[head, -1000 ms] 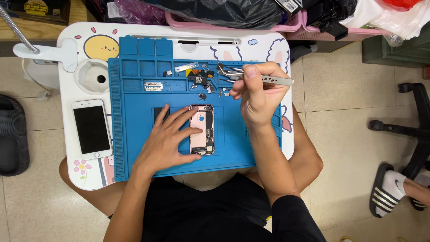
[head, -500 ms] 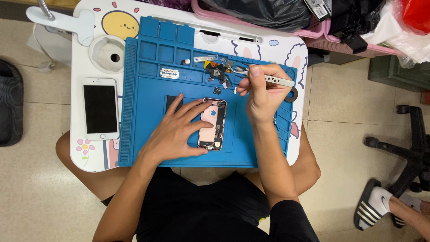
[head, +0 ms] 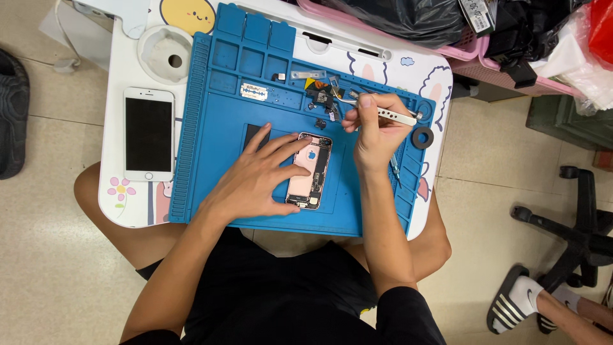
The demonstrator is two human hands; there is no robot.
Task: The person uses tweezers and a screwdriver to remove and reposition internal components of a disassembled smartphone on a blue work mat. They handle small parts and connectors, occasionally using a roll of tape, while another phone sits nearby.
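- Left hand [head: 255, 182] lies spread flat, fingers on the opened phone [head: 311, 171] at mid mat [head: 211, 153].
- Right hand [head: 377, 131] pinches tweezers [head: 373, 108], tips over small parts [head: 322, 102].

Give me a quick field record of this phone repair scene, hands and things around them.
Left hand: flat on opened phone, steadying it
Right hand: holds tweezers, tips at small parts
Surface: blue repair mat on white table
Beside mat: white screen panel, face up
Nearby: another person's sandalled foot
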